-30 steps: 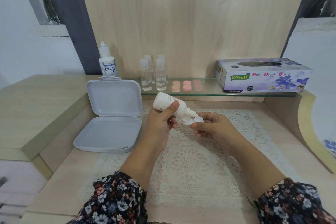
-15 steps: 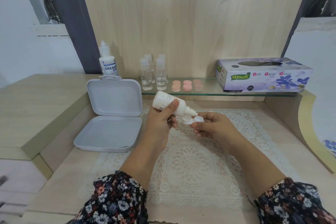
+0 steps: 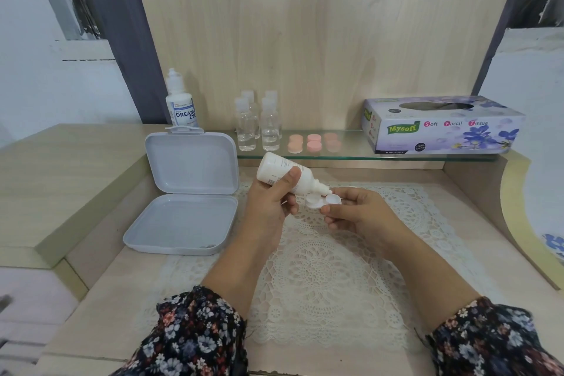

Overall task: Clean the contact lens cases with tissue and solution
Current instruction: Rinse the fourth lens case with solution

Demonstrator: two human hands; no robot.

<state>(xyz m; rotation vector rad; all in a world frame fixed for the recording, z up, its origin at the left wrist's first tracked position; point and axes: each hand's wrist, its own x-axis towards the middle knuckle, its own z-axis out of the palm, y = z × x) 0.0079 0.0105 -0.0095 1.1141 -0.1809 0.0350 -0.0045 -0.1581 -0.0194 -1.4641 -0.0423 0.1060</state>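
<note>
My left hand point(image 3: 268, 204) grips a white solution bottle point(image 3: 283, 172), tilted with its nozzle pointing down and right over a white contact lens case point(image 3: 322, 201). My right hand point(image 3: 355, 212) pinches that case at its front edge, both wells open and facing up, above the lace mat point(image 3: 320, 268). The nozzle tip sits just over the case's right well. Several pink and orange lens cases point(image 3: 314, 142) lie on the glass shelf point(image 3: 351, 153). A purple tissue box point(image 3: 439, 124) stands on the shelf at the right.
An open grey plastic box point(image 3: 183, 207) lies left of the mat, its lid leaning upright. A second solution bottle point(image 3: 181, 101) stands behind it. Several small clear bottles point(image 3: 258, 123) stand on the shelf. A raised wooden ledge point(image 3: 52, 177) borders the left side.
</note>
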